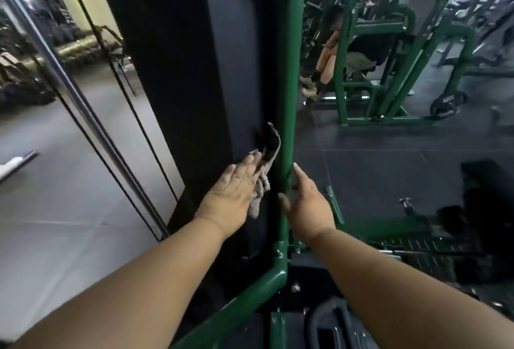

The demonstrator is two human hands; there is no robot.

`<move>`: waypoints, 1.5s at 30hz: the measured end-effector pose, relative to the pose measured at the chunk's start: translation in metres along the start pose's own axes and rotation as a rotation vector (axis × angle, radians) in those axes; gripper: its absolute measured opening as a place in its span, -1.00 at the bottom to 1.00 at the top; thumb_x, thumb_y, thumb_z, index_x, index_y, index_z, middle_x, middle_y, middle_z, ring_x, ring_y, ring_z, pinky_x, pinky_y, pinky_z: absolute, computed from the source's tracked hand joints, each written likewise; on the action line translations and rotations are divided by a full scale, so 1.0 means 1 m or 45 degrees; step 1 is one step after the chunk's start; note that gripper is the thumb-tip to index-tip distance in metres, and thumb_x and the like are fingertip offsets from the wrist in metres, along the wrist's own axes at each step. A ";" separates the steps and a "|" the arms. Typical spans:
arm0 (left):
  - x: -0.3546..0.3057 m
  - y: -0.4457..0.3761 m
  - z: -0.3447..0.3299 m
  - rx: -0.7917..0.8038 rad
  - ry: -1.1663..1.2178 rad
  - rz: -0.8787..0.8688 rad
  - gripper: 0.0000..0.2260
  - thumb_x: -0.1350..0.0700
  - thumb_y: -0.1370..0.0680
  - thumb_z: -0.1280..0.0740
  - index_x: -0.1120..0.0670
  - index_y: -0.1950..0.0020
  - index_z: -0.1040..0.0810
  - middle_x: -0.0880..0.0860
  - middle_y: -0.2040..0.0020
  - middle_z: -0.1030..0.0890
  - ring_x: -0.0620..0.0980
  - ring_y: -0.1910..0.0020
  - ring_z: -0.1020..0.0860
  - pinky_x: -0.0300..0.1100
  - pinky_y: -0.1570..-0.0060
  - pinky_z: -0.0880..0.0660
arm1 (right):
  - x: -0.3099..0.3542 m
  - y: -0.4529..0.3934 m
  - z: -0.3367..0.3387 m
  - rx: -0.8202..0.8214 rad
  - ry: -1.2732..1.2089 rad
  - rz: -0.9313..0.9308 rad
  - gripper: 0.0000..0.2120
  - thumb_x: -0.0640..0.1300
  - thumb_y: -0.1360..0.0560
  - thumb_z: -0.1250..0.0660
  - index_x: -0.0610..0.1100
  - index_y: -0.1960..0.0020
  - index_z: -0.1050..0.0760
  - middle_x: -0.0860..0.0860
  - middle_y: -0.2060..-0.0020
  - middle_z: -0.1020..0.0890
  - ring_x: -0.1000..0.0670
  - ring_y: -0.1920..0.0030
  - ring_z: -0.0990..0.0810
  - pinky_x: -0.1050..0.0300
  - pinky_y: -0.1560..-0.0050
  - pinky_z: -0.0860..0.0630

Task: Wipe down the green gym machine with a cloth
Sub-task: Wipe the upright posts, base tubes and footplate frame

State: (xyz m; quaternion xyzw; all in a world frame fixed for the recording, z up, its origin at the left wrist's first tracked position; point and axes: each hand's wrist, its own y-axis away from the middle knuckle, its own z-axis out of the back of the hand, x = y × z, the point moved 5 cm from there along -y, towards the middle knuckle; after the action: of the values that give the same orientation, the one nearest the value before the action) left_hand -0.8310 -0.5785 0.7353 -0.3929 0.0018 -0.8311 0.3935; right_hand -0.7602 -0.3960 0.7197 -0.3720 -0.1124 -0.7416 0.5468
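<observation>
The person stands close against the green gym machine (288,115), both bare arms stretched out in front. The left hand (232,193) lies flat with its fingers straight, pressing a grey cloth (262,181) against the dark panel (194,70) just left of the machine's upright green post. The cloth is crumpled; part of it sticks up past the fingertips and part hangs below the palm, between the hand and the post. The right hand (304,204) is on the other side of the same post, its thumb and fingers spread and reaching to the green tube, the fingertips touching or just beside it; I cannot tell whether they truly close round it, and they look loose rather than clenched.

Lower down, the post joins a slanted green bar (244,296) with bolts at the joint. To the left of the dark panel a mirror (91,115) reflects grey floor and a row of equipment, with thin black cables (133,115) running slantwise across it. On the right, over black rubber floor (375,159), stands another green machine frame (389,70), where someone sits with legs visible. A dark weight plate (447,104) rests near that frame's foot.
</observation>
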 end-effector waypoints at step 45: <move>-0.207 0.124 -0.116 1.052 2.220 0.640 -0.38 0.14 -0.63 -0.24 -0.27 -0.65 -0.23 -0.05 -0.61 -0.36 -0.07 -0.48 -0.38 -0.15 -0.45 -0.33 | -0.155 0.146 -0.190 0.451 -1.064 -1.312 -0.68 -0.05 -0.58 -0.48 -0.03 -0.26 -0.47 -0.07 -0.08 -0.73 -0.05 -0.03 -0.74 0.01 -0.13 -0.68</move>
State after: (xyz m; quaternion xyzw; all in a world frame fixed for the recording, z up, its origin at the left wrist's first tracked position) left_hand -0.7471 -0.5636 0.4820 0.5345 0.0840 -0.6570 0.5250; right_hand -0.6917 -0.4470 0.4474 -0.4311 -0.5961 -0.6717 0.0875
